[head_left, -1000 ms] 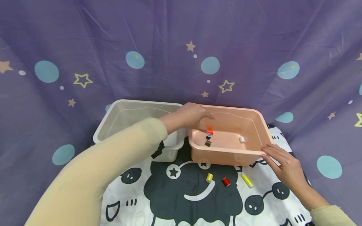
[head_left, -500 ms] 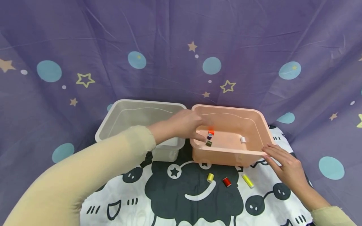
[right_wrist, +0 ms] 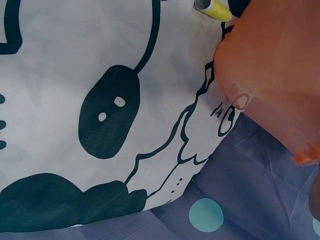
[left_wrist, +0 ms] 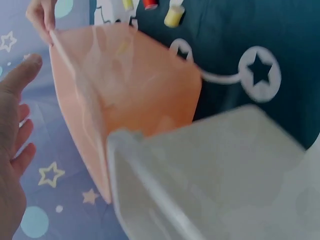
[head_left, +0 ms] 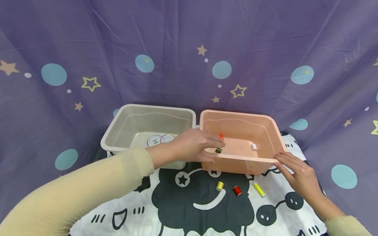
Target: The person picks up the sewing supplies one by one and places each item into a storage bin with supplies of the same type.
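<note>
In the head view my left hand (head_left: 193, 146) hovers over the left end of the pink plastic bin (head_left: 236, 157). Its fingers are loosely extended with nothing between them; the left wrist view shows the same hand (left_wrist: 12, 130) loose. My right hand (head_left: 296, 170) holds the bin's front right corner by the rim, fingers over it and thumb against the outside. Inside lie an orange thread spool (head_left: 221, 137), an olive spool (head_left: 218, 150) and a white spool (head_left: 254, 147). A dark blue spool seen earlier is hidden behind my left hand.
A grey bin (head_left: 147, 106) stands left of the pink one, holding round pin wheels (head_left: 154, 140). On the patterned cloth in front lie a pale yellow spool (head_left: 220, 186), a red spool (head_left: 237, 190) and a long yellow spool (head_left: 259, 190). A purple curtain (head_left: 177, 49) hangs behind.
My left hand has come down and toward me from above the bin's left side, uncovering the pin wheels in the grey bin. My right hand has stayed at the corner.
</note>
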{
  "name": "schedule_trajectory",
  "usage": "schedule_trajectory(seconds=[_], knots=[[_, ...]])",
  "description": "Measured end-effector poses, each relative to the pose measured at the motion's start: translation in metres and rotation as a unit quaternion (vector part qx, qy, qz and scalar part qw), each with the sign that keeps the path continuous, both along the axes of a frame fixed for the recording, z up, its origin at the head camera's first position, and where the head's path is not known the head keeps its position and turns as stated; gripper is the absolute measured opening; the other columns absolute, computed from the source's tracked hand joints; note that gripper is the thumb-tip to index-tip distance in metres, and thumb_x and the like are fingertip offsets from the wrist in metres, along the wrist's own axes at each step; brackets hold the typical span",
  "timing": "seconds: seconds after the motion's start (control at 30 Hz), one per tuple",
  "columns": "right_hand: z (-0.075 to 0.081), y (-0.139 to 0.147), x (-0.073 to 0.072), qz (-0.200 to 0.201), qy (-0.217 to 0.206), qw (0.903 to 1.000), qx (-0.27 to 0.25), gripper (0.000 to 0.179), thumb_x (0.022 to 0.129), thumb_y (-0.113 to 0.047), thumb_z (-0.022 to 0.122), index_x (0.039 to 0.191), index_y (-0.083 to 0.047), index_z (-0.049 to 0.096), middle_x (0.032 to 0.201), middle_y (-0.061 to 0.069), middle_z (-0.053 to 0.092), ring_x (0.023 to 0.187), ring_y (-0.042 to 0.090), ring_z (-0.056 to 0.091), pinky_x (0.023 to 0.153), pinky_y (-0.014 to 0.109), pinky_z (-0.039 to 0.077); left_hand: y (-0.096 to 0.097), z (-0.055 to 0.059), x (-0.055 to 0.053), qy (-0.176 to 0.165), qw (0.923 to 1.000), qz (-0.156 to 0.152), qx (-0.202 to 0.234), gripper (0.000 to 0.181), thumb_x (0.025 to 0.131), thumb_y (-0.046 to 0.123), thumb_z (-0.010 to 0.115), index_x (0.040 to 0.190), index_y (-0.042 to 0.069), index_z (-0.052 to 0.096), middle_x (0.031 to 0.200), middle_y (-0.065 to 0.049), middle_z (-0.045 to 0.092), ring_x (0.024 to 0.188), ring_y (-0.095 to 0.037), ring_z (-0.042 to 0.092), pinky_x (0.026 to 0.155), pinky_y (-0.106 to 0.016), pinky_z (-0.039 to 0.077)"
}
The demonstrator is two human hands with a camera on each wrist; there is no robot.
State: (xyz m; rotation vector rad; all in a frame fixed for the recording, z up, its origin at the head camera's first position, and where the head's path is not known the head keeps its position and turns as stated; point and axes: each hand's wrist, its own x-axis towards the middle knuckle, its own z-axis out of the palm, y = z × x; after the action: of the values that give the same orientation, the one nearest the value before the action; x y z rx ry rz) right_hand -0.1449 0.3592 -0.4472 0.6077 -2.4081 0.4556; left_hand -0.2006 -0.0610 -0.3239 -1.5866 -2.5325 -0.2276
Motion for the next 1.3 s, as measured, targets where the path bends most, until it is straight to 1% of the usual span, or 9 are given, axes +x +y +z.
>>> schedule_trajectory(seconds=[0.1,0.2,0.3,0.53,0.7,0.93,1.07,1.1,1.3], knots=[[-0.001,0.0,-0.001,0.005,0.003,1.0,-0.003,0.034,0.1,-0.036,0.076,0.121,-0.009,0.081,0.126,0.014,0.077,0.126,0.039,0.069,0.12,0.009,0.024,0.001,-0.008,0.011,0.003,0.9999,-0.015,-0.001,0.059,0.093,0.05,0.082,0.144,0.025,0.07,0.145,0.007,0.068,0.135,-0.012,0.064,0.104,-0.036,0.058],[-0.002,0.001,-0.002,0.005,0.007,1.0,-0.003,0.051,0.106,-0.053,0.061,0.121,-0.009,0.082,0.125,0.015,0.077,0.123,0.042,0.07,0.12,0.009,0.024,0.001,-0.017,0.02,-0.009,0.9996,-0.027,-0.003,0.059,0.094,0.051,0.081,0.145,0.025,0.069,0.148,0.006,0.066,0.136,-0.013,0.063,0.106,-0.036,0.057],[-0.003,0.001,-0.002,0.005,0.012,0.9999,-0.003,0.067,0.106,-0.065,0.047,0.119,-0.009,0.082,0.123,0.015,0.078,0.124,0.038,0.07,0.12,0.008,0.024,0.002,-0.027,0.027,-0.029,0.999,-0.034,-0.005,0.059,0.094,0.05,0.081,0.146,0.024,0.069,0.149,0.007,0.065,0.137,-0.011,0.061,0.107,-0.034,0.056],[-0.003,0.001,-0.003,0.014,0.022,0.9996,-0.006,0.065,0.108,-0.062,0.047,0.119,-0.008,0.082,0.122,0.015,0.078,0.135,0.021,0.064,0.12,0.01,0.026,0.003,-0.053,0.034,-0.046,0.9982,-0.038,-0.011,0.064,0.092,0.051,0.083,0.148,0.025,0.067,0.15,0.007,0.064,0.139,-0.008,0.059,0.109,-0.029,0.053],[-0.003,0.001,-0.002,0.012,0.02,0.9997,-0.006,0.066,0.107,-0.063,0.047,0.12,-0.008,0.082,0.123,0.015,0.078,0.132,0.028,0.067,0.12,0.01,0.026,0.005,-0.07,0.037,-0.051,0.9982,-0.027,-0.012,0.064,0.092,0.053,0.082,0.148,0.025,0.067,0.15,0.009,0.064,0.14,-0.007,0.058,0.11,-0.028,0.052],[-0.003,0.001,-0.003,0.01,0.018,0.9998,-0.003,0.064,0.107,-0.062,0.048,0.121,-0.009,0.082,0.124,0.014,0.078,0.129,0.033,0.069,0.12,0.01,0.026,0.007,-0.095,0.038,-0.093,0.9956,-0.001,-0.009,0.065,0.093,0.051,0.082,0.149,0.025,0.066,0.151,0.008,0.063,0.138,-0.007,0.06,0.107,-0.028,0.055],[-0.003,0.001,-0.003,0.01,0.018,0.9998,-0.005,0.062,0.107,-0.061,0.05,0.121,-0.009,0.082,0.124,0.015,0.078,0.127,0.036,0.069,0.12,0.01,0.026,0.01,-0.113,0.036,-0.108,0.9941,0.011,-0.006,0.067,0.093,0.052,0.082,0.151,0.025,0.064,0.152,0.007,0.062,0.138,-0.007,0.06,0.107,-0.027,0.054],[-0.002,0.001,-0.003,0.009,0.018,0.9998,-0.005,0.054,0.107,-0.055,0.057,0.121,-0.009,0.082,0.124,0.015,0.078,0.126,0.037,0.069,0.12,0.01,0.026,0.011,-0.117,0.036,-0.112,0.9935,0.015,-0.006,0.067,0.093,0.052,0.082,0.151,0.025,0.064,0.152,0.007,0.062,0.138,-0.007,0.06,0.108,-0.027,0.053],[-0.001,-0.001,-0.001,-0.007,0.01,0.9999,0.001,0.061,0.107,-0.061,0.051,0.12,-0.01,0.082,0.123,0.014,0.078,0.119,0.045,0.071,0.119,0.008,0.023,0.018,-0.138,0.032,-0.125,0.9913,0.035,-0.024,0.068,0.093,0.054,0.081,0.152,0.026,0.063,0.152,0.009,0.062,0.137,-0.004,0.059,0.108,-0.027,0.053]])
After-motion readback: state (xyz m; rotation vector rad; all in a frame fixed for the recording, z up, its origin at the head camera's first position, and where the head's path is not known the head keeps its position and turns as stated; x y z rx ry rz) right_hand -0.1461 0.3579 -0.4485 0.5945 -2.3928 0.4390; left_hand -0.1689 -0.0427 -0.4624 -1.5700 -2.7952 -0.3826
